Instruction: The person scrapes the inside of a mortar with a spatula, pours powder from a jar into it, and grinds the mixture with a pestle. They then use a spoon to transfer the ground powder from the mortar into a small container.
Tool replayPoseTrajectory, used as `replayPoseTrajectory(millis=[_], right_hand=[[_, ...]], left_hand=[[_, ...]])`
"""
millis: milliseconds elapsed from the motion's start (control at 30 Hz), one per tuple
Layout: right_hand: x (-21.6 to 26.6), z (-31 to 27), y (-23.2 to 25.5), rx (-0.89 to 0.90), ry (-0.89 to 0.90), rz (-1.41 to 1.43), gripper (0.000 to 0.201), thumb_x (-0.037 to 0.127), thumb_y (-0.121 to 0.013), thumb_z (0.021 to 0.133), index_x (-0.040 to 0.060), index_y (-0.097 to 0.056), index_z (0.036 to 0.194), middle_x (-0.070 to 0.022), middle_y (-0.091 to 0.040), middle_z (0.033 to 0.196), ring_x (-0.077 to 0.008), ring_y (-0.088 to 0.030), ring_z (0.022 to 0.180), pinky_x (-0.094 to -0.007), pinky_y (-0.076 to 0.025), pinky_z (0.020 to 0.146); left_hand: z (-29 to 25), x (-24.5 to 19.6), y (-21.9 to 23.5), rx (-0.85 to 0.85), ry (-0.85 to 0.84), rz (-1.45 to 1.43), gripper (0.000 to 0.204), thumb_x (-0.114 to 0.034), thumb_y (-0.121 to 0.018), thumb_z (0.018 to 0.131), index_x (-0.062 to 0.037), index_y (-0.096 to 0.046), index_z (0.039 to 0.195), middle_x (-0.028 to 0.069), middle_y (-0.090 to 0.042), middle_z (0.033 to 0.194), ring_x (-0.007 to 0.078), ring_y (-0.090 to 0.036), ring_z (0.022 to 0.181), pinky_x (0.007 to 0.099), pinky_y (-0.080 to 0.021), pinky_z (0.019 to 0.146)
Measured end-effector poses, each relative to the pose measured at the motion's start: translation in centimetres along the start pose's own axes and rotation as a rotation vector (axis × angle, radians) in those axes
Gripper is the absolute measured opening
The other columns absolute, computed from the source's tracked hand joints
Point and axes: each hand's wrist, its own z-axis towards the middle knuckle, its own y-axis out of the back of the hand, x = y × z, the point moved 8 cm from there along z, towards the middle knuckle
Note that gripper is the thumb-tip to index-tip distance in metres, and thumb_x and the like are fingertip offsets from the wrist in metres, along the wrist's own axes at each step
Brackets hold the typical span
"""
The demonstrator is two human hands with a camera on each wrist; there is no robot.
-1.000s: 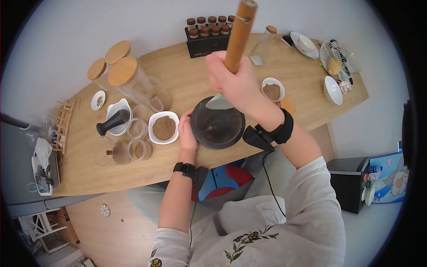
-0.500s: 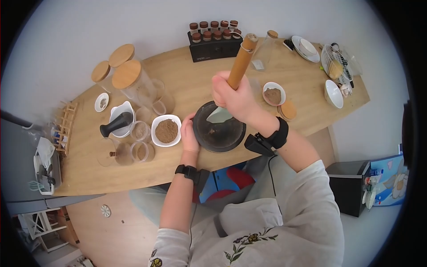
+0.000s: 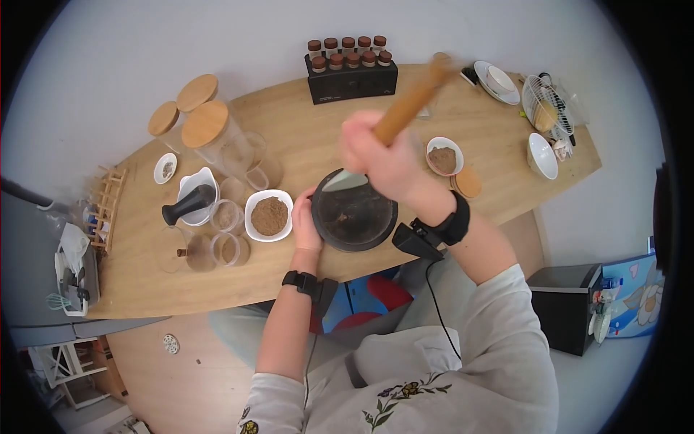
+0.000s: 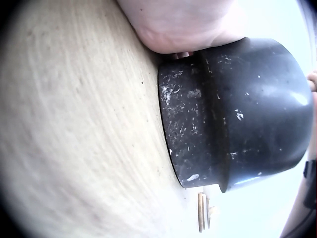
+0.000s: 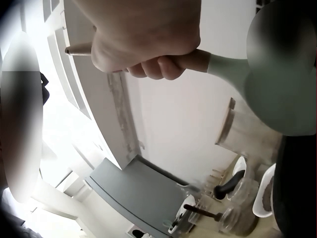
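My left hand (image 3: 307, 226) holds the left side of a black mortar (image 3: 354, 220), which stands on the table near its front edge. In the left wrist view the palm lies against the mortar's dark, white-flecked wall (image 4: 257, 114). My right hand (image 3: 376, 158) grips the wooden handle of a spatula (image 3: 408, 108), its pale green head (image 5: 277, 104) low over the upper left of the mortar's opening. Dark residue coats the inside. Beside my left hand is a white square bowl (image 3: 288, 228) of brown powder (image 3: 269, 215).
Left stand a white mortar (image 3: 206, 176) with a black pestle (image 3: 189, 203), clear cups (image 3: 230, 249) and wooden-lidded jars (image 3: 210, 124). A black spice rack (image 3: 352, 83) is at the back. Right are a small bowl of powder (image 3: 443, 157), a wooden lid (image 3: 468, 182) and a white bowl (image 3: 542, 156).
The spatula head has moved left across the mortar's opening, while the handle's top has tipped to the right. My left hand stays on the mortar.
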Motion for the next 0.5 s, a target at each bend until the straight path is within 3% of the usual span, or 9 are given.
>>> replayPoseTrajectory(millis=[67,100,200,333,433,500], right_hand=[[-2.6,-1.0,-1.3,0.041,0.014,-0.243,0.032,0.011,-0.042,0.087,0.0063,-0.034,0.056,0.0036,-0.034,0.047,-0.0047,-0.028,0.043,-0.0232,-0.024,0.041],[-2.3,-1.0,-1.9,0.055,-0.092,-0.160,0.031,0.013,-0.048,0.084,0.0040,-0.036,0.057,0.0050,-0.032,0.051,-0.0044,-0.028,0.050,-0.0235,-0.025,0.043],[-0.8,-0.3,-1.4,0.064,-0.084,0.117,0.030,0.014,-0.049,0.084,0.0038,-0.037,0.058,0.0054,-0.032,0.051,-0.0046,-0.029,0.050,-0.0238,-0.026,0.044],[-2.3,-0.7,-1.8,0.001,-0.051,-0.115,0.033,0.015,-0.040,0.089,0.0076,-0.033,0.057,0.0035,-0.031,0.047,-0.0055,-0.027,0.042,-0.0232,-0.021,0.040],[-1.2,0.0,0.4,-0.041,-0.084,0.213,0.032,0.014,-0.041,0.089,0.0078,-0.032,0.058,0.0034,-0.029,0.047,-0.0071,-0.026,0.041,-0.0238,-0.020,0.040],[-2.3,-0.5,0.7,-0.060,-0.127,0.260,0.032,0.014,-0.041,0.089,0.0080,-0.031,0.059,0.0033,-0.027,0.047,-0.0076,-0.025,0.041,-0.0243,-0.020,0.040]], left_hand=[[-0.4,-0.6,-0.1,-0.014,-0.008,0.055,0.033,-0.018,-0.033,0.087,0.0042,-0.054,0.101,0.0106,-0.057,0.099,0.0181,-0.051,0.093,0.0292,-0.039,0.085],[-0.3,-1.0,-0.3,-0.021,-0.016,0.080,0.033,-0.018,-0.033,0.087,0.0042,-0.054,0.101,0.0104,-0.057,0.099,0.0180,-0.051,0.093,0.0291,-0.039,0.085],[-0.4,-1.9,-0.8,-0.002,-0.042,0.120,0.033,-0.017,-0.033,0.087,0.0040,-0.054,0.101,0.0101,-0.057,0.099,0.0177,-0.051,0.093,0.0289,-0.040,0.084],[-0.4,-1.5,-0.7,-0.005,-0.023,0.057,0.032,-0.016,-0.033,0.087,0.0039,-0.054,0.100,0.0101,-0.057,0.098,0.0176,-0.051,0.092,0.0289,-0.039,0.084],[-0.4,-1.8,-0.7,-0.009,-0.076,0.136,0.035,-0.019,-0.030,0.087,0.0030,-0.054,0.101,0.0086,-0.057,0.095,0.0157,-0.052,0.088,0.0269,-0.040,0.080],[-0.3,-1.5,-0.6,-0.014,-0.070,0.110,0.035,-0.019,-0.031,0.087,0.0029,-0.054,0.101,0.0088,-0.057,0.095,0.0155,-0.052,0.088,0.0268,-0.040,0.080]])
